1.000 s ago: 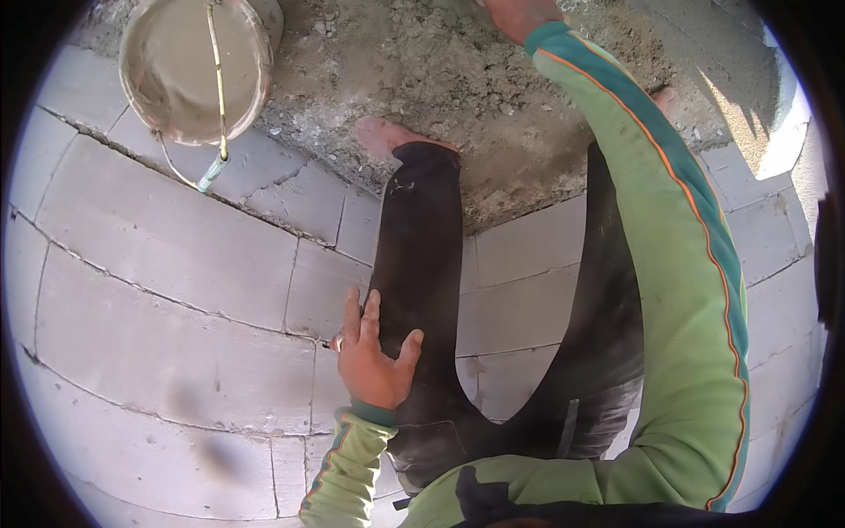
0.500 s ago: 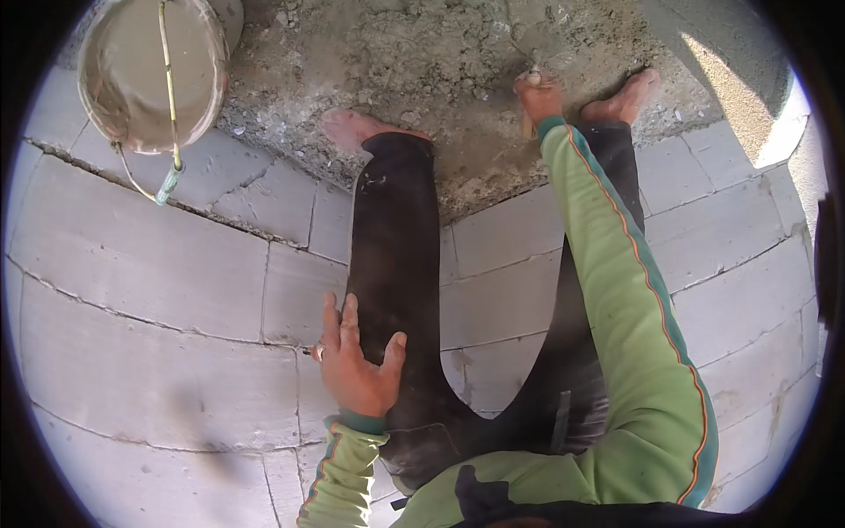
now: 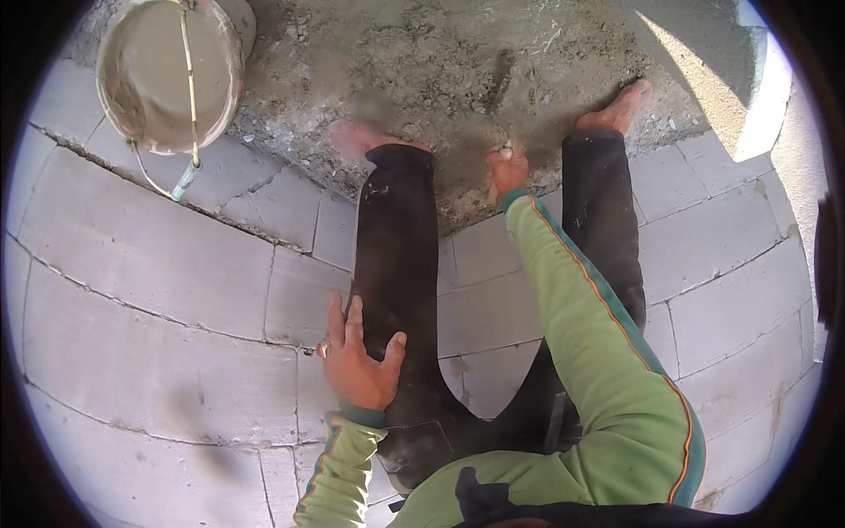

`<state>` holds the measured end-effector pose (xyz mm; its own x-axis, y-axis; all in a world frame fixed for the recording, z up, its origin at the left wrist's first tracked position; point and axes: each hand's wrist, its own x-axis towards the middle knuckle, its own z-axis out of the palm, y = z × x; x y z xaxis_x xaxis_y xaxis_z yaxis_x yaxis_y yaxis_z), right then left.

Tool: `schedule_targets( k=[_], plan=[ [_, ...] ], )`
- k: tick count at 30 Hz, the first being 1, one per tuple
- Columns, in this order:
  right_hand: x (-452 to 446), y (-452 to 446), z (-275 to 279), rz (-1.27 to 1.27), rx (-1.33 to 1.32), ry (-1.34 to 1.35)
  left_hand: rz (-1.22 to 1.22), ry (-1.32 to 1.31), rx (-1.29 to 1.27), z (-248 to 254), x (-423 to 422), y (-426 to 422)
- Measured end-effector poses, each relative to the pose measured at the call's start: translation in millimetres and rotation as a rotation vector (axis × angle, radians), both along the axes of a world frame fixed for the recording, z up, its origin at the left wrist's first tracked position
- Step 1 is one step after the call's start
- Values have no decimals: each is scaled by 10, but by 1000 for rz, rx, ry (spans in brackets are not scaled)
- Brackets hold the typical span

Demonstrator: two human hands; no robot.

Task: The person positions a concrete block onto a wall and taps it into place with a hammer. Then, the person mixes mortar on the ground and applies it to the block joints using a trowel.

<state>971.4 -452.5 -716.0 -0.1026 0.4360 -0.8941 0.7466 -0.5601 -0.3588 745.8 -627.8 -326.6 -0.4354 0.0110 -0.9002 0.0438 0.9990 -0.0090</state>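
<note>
My left hand (image 3: 361, 365) rests against the thigh of my dark trousers (image 3: 396, 238), fingers apart, a ring on one finger and nothing held. Between my bare feet, my right hand (image 3: 508, 169) is closed around a tool handle (image 3: 491, 189). The tool's far end is hard to make out against the grey-brown, crumbly ground (image 3: 422, 62). It seems to reach forward from my fist over that rough surface.
At the upper left stands a round bucket (image 3: 236, 88) of grey wet mix, its handle fitted with a green grip (image 3: 185, 180). Pale blocks (image 3: 150, 238) with dark joints lie around my legs. A white-edged piece (image 3: 764, 110) is at the upper right.
My right hand has come back from the top edge of the view, moving down and left to between my feet. My left hand has stayed on the thigh.
</note>
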Motion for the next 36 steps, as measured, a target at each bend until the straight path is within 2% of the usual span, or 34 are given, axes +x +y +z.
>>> schedule_targets(
  k=[2, 4, 6, 8, 9, 12, 16, 19, 22, 24, 26, 27, 29, 31, 34, 36],
  plan=[
    [-31, -350, -220, -145, -125, -43, -10, -3, -4, -14, -30, -18],
    [-512, -631, -200, -185, -262, 60, -21, 3, 15, -31, -54, -36],
    [-1011, -699, -238, -133, -352, 170, 33, 1, 20, -30, -26, -86],
    [-1331, -659, -219, -109, -291, 198, 50, -1, 33, -7, -7, -107],
    [-1455, -638, -214, -91, -251, 225, 39, 3, 43, -3, -12, -115],
    [-1627, -669, 65, 130, 301, 126, 35, 14, 35, -19, -50, -134],
    [-1536, -479, 277, 571, 594, 203, 71, 4, 40, 9, -54, -142],
    [-1904, -165, 882, 228, 174, 280, 91, 25, 72, -1, -50, -188],
    [-2177, 176, 828, 166, -253, 317, 103, 5, 46, -11, -42, -188],
    [-1945, 243, 221, 243, -304, 133, 105, 2, 57, -15, 8, -198],
    [-1553, 305, -22, 270, -381, -20, 96, 7, 59, -26, -14, -220],
    [-1365, 314, -2, 266, -437, -86, 97, 10, 50, -32, -8, -223],
    [-1046, 331, 261, 317, -284, -195, 105, -8, 59, 22, -1, -203],
    [-826, 484, 550, 419, -159, -159, 115, -8, 71, 18, -17, -209],
    [-567, 968, 235, 10, -603, 7, 103, 11, 98, -12, 4, -227],
    [-1102, 1000, 39, -207, -620, 249, 94, -16, 56, -15, 2, -186]
  ],
)
